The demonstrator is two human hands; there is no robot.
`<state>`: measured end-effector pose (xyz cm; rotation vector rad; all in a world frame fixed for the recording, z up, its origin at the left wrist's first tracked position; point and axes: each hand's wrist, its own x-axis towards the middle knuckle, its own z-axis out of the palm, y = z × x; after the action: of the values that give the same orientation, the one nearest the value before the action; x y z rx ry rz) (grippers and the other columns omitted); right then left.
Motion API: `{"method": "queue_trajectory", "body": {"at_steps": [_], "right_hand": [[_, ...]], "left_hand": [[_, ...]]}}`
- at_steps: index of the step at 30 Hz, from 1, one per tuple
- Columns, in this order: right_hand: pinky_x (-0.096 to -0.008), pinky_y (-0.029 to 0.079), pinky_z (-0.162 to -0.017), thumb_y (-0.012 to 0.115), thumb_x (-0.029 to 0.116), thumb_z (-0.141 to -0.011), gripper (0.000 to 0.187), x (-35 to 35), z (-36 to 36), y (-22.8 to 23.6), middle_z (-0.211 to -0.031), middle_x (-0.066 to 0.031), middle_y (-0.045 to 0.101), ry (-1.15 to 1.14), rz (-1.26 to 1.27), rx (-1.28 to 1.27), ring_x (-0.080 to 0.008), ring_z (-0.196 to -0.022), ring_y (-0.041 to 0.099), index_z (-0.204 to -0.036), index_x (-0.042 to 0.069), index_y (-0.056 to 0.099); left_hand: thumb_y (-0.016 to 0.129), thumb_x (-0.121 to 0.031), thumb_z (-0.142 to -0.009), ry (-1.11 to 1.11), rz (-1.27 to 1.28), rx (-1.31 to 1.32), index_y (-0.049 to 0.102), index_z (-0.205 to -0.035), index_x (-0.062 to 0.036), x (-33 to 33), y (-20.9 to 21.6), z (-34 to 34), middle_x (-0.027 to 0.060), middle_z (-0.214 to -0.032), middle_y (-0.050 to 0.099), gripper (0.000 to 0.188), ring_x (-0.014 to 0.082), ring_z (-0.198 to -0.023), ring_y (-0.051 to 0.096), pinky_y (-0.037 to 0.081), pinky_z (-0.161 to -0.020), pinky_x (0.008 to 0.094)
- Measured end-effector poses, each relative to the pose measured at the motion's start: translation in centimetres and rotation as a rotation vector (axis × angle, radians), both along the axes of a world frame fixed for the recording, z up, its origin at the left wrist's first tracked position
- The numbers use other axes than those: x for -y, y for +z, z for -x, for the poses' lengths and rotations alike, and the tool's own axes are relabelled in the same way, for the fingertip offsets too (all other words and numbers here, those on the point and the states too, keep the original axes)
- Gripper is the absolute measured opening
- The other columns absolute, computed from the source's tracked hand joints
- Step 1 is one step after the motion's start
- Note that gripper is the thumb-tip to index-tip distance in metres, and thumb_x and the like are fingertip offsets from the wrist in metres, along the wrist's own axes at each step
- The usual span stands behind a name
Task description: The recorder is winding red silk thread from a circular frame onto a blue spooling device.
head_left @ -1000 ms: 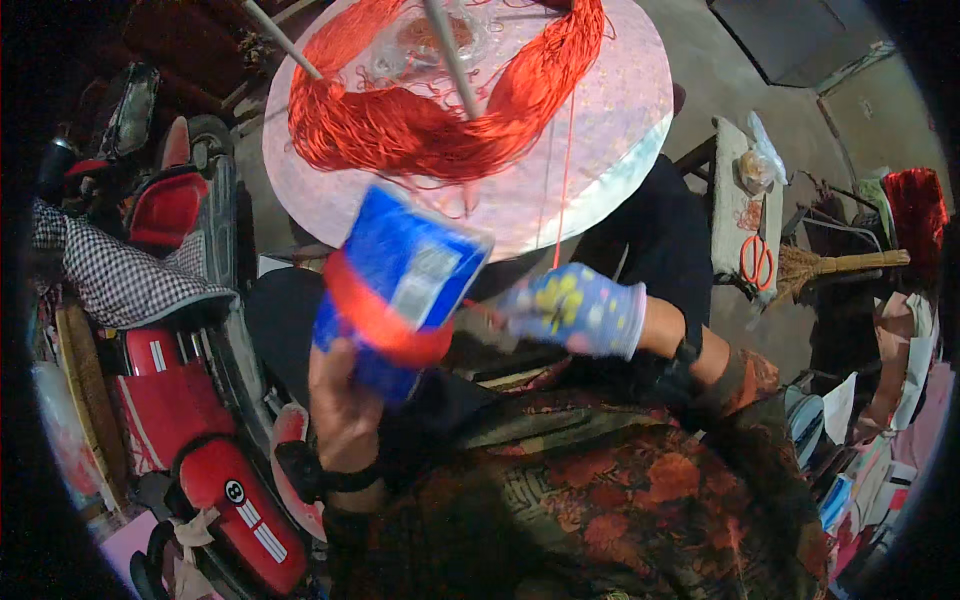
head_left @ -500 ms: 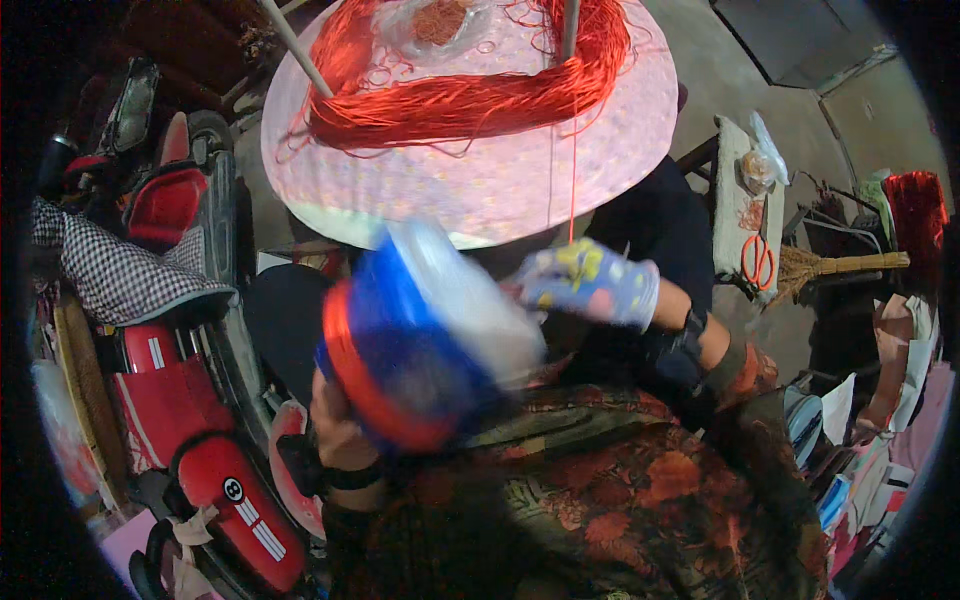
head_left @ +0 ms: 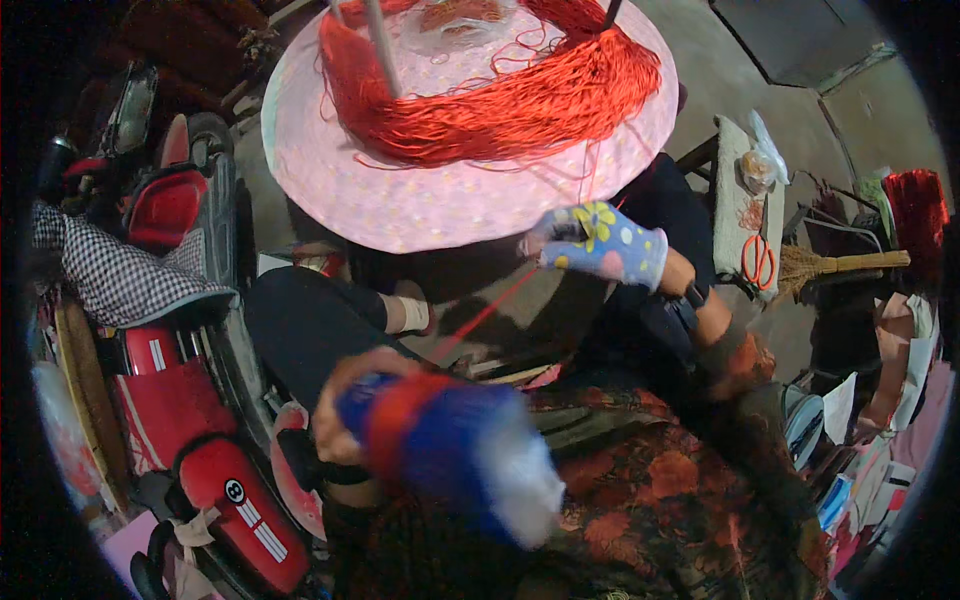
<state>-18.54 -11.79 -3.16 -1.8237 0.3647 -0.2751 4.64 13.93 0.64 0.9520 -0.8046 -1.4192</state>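
Note:
My bare left hand grips one end of a blue, white-ended spool, blurred by motion, with a band of red cord wound round it. From the spool a taut red strand runs up to my right hand, gloved in blue with yellow flowers and dots. The fingers of that hand are closed on the strand. Beyond it, a large skein of red cord is looped round upright sticks on a round table with a pink cover.
A red scooter with a checked cover stands at left. To the right, a padded bench carries orange-handled scissors and a small plastic bag. A straw broom lies beside it. A clear bag rests inside the skein.
The spool has swung round, its white end now pointing down and right. My right hand has shifted slightly right and up. The skein and its sticks have turned on the table.

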Motion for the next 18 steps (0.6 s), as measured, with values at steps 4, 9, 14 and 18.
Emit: {"method": "queue_trajectory", "body": {"at_steps": [4, 9, 14, 18], "right_hand": [[-0.0317, 0.053, -0.079, 0.063, 0.016, -0.083, 0.023, -4.2, 1.2, 1.6, -0.093, -0.0090, 0.069, 0.290, 0.100, -0.091, -0.0205, -0.087, 0.067, -0.103, 0.005, 0.065], [-0.0359, 0.054, -0.070, 0.062, 0.013, -0.076, 0.029, -4.7, -0.7, 6.0, -0.093, -0.0098, 0.068, 0.375, 0.506, 0.241, -0.0282, -0.084, 0.066, -0.104, 0.010, 0.065], [-0.0300, 0.052, -0.072, 0.061, 0.023, -0.090, 0.019, -1.5, -1.7, 1.9, -0.089, -0.0068, 0.069, 0.115, 0.144, 0.083, -0.0156, -0.081, 0.066, -0.096, 0.006, 0.066], [-0.0334, 0.052, -0.070, 0.057, 0.023, -0.092, 0.018, -4.4, 0.0, 0.9, -0.087, -0.0081, 0.068, 0.202, -0.011, -0.101, -0.0217, -0.080, 0.066, -0.100, 0.007, 0.064]], "left_hand": [[0.075, -0.038, -0.076, 0.537, -0.103, 0.112, 0.047, -0.126, 0.0057, 0.2, -1.1, 0.5, 0.0157, -0.119, 0.059, 0.072, 0.0249, -0.108, 0.059, 0.047, -0.094, 0.0376], [0.081, -0.021, -0.070, 0.130, -0.330, 0.853, 0.056, -0.117, -0.0006, 3.5, 0.5, 1.0, 0.0055, -0.103, 0.060, 0.057, 0.0141, -0.097, 0.057, 0.046, -0.088, 0.0293], [0.078, -0.021, -0.069, -0.300, -0.082, 0.341, 0.056, -0.119, -0.0004, 3.1, 1.3, 0.7, 0.0064, -0.104, 0.061, 0.058, 0.0144, -0.098, 0.057, 0.045, -0.091, 0.0341], [0.071, -0.021, -0.075, 0.468, -0.207, -0.078, 0.054, -0.120, -0.0002, 1.4, 0.4, 3.0, 0.0054, -0.103, 0.060, 0.053, 0.0167, -0.095, 0.058, 0.046, -0.090, 0.0344]]}}
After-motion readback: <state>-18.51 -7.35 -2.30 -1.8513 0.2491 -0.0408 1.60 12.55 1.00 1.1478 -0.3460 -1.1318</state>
